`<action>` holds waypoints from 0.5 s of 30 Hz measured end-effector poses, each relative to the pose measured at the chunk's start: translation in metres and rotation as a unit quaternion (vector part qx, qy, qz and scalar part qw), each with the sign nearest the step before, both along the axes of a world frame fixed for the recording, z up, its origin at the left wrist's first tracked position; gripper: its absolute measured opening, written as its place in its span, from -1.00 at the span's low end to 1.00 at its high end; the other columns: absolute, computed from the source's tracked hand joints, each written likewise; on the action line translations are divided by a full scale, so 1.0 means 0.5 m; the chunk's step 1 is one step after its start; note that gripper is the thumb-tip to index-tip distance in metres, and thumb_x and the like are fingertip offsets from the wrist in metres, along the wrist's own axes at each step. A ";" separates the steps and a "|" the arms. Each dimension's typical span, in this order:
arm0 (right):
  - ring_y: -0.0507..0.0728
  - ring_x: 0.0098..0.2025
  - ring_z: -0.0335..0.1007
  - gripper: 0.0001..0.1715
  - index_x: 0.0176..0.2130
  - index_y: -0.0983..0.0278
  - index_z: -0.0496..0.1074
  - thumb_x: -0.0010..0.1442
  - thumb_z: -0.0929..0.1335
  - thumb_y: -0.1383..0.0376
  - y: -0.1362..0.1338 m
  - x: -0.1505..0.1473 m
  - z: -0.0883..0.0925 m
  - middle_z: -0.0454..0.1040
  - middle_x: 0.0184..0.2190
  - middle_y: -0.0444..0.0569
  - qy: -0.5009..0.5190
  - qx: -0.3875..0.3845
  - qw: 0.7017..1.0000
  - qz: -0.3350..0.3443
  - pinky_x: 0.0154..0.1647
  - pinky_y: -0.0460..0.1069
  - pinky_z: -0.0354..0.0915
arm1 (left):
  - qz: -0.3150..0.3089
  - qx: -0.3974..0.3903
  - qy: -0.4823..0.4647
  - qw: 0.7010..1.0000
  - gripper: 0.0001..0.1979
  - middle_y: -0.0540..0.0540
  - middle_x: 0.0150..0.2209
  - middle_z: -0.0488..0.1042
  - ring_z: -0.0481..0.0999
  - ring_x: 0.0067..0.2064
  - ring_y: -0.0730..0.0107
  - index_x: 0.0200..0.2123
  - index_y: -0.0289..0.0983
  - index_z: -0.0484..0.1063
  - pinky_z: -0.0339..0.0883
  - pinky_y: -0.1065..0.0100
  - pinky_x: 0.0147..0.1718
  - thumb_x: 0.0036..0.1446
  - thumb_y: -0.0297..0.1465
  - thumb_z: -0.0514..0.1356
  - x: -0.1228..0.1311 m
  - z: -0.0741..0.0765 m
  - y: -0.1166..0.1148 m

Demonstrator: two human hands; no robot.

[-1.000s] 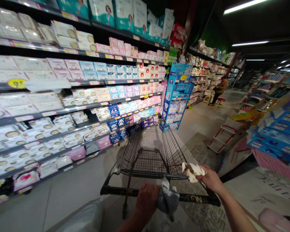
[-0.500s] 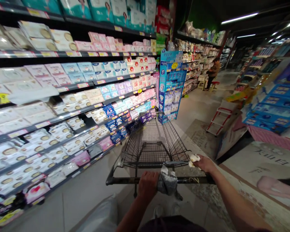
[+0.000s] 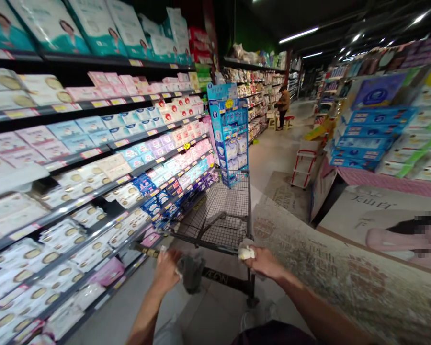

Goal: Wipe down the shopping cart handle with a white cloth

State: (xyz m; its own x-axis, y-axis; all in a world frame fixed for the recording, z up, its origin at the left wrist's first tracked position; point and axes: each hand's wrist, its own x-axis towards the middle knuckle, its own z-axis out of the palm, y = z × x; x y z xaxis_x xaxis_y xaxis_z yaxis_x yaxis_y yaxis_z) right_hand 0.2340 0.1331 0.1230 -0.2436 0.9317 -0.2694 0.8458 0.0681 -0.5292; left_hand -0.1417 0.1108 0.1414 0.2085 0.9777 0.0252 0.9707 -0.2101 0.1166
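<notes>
A dark wire shopping cart [image 3: 228, 201] stands in front of me, angled beside the shelves. My left hand [image 3: 167, 270] is closed around its dark handlebar [image 3: 224, 280], with a small white patch showing at the fingers. Against that hand, a grey cloth [image 3: 192, 273] hangs over the bar; its edges are blurred. My right hand [image 3: 267, 261] is closed on a crumpled off-white cloth [image 3: 246, 250], held at the rear right corner of the basket. The cart's wire basket holds no goods that I can see.
Packed tissue shelves [image 3: 93, 148] run along the left. A blue display rack [image 3: 230, 134] stands ahead, and a red-and-white step stool [image 3: 303, 167] to the right. Blue packs [image 3: 366, 136] are stacked above a large printed carton [image 3: 380, 220]. Farther down the aisle stands a person [image 3: 282, 108].
The scene has shifted left in view, and the cart now appears more angled, closer to the shelves. Both hands have moved along with it, still at the handlebar and basket corner.
</notes>
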 end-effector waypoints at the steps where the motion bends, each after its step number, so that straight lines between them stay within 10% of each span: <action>1: 0.24 -0.09 0.57 -0.60 0.00 0.22 0.53 0.21 0.31 0.18 -0.007 -0.016 0.000 0.65 -0.13 0.08 0.011 -0.004 1.000 0.012 -0.11 0.02 0.34 | -0.010 -0.026 -0.017 0.999 -0.66 -0.28 0.03 0.56 0.44 0.17 -0.10 -0.05 -0.27 0.54 0.13 -0.16 0.27 0.07 -0.43 0.20 0.004 0.008 -0.003; 7: 0.14 -0.23 0.52 -0.69 -0.12 0.27 0.51 0.15 0.34 0.22 -0.044 -0.083 -0.021 0.62 -0.26 -0.02 0.157 0.000 0.977 0.144 -0.18 -0.05 0.35 | -0.154 -0.236 -0.199 0.938 -0.61 -0.14 0.10 0.54 0.46 0.14 0.24 -0.03 -0.22 0.50 0.25 0.26 0.25 0.01 -0.49 0.19 0.180 0.051 -0.076; 11: 0.20 -0.11 0.52 -0.69 -0.14 0.24 0.53 0.11 0.37 0.21 -0.018 -0.078 0.000 0.61 -0.13 0.03 0.115 0.031 0.977 0.179 -0.05 -0.01 0.35 | 0.003 -0.163 -0.123 0.979 -0.66 -0.16 -0.03 0.60 0.57 0.02 0.25 -0.07 -0.21 0.47 0.33 0.27 0.05 0.15 -0.58 0.04 0.269 0.043 -0.120; 15: 0.25 0.08 0.47 -0.35 0.15 0.18 0.43 0.04 0.37 0.33 0.048 -0.076 0.028 0.50 0.09 0.09 0.011 0.115 0.982 0.148 0.10 0.05 0.33 | 0.061 -0.145 -0.036 0.987 -0.66 -0.07 -0.20 0.65 0.64 -0.09 0.24 -0.13 -0.17 0.46 0.31 0.25 -0.07 0.15 -0.61 0.03 0.243 0.013 -0.140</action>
State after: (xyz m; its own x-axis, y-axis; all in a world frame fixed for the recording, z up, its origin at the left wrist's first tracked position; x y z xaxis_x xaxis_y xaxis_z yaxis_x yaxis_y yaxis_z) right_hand 0.1960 0.1572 0.1370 -0.5169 0.8545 -0.0513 0.7596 0.4302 -0.4878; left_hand -0.0205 0.0407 0.1480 0.0967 0.9636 -0.2493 0.9737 -0.0396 0.2246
